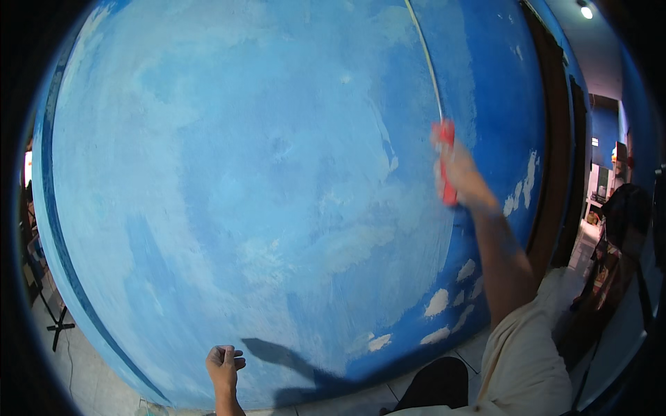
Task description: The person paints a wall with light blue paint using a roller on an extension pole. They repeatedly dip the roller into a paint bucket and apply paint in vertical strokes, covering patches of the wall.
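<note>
My right hand (pixel 460 169), blurred by motion, grips the red handle (pixel 447 166) of what looks like a paint roller. Its thin metal rod (pixel 429 60) runs up past the top edge of the view, so the tool's head is hidden. Behind it stands a wall (pixel 270 156), patchy light blue over most of its face and deeper blue along the right and lower right. My left hand (pixel 226 360) hangs low before the wall with fingers loosely curled and nothing visible in it. Dark shadows fall on the wall's lower part.
Whitish bare patches (pixel 436 302) mark the wall's lower right. A dark brown door frame (pixel 546 130) borders it on the right, with a room and hanging cloths (pixel 609 260) beyond. Pale floor tiles (pixel 99 372) and a black stand (pixel 60 326) are at left.
</note>
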The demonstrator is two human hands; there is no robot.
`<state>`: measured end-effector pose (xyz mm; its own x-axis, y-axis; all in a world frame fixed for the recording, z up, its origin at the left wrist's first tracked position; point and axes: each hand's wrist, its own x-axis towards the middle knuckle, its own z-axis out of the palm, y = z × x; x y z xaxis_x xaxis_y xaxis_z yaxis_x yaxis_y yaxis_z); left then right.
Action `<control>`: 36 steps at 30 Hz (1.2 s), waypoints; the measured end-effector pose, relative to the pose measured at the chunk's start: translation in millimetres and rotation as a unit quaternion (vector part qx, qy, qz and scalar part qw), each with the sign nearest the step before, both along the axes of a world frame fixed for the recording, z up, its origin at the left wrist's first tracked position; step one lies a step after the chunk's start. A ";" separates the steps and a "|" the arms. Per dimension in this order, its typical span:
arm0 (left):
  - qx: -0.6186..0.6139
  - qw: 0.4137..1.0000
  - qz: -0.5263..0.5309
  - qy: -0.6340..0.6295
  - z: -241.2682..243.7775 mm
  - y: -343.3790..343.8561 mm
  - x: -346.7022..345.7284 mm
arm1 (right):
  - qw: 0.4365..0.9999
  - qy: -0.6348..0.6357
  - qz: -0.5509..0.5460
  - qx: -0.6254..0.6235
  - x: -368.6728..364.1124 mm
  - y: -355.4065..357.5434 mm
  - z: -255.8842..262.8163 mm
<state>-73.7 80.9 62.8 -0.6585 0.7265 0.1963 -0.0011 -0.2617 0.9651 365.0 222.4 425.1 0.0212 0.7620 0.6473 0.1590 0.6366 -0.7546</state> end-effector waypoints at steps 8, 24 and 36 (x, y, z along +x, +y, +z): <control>0.005 0.999 0.011 0.051 -6.8 -0.9 -10.7 | 0.958 -0.007 -0.100 0.270 -4.9 -85.4 147.5; 0.009 0.999 -0.009 0.046 5.6 -9.4 -2.4 | 0.845 -0.240 -0.388 0.280 31.8 -53.1 84.6; -0.009 1.000 -0.027 0.005 7.6 -5.7 8.0 | 0.915 -0.254 -0.304 0.081 44.4 -127.5 -258.6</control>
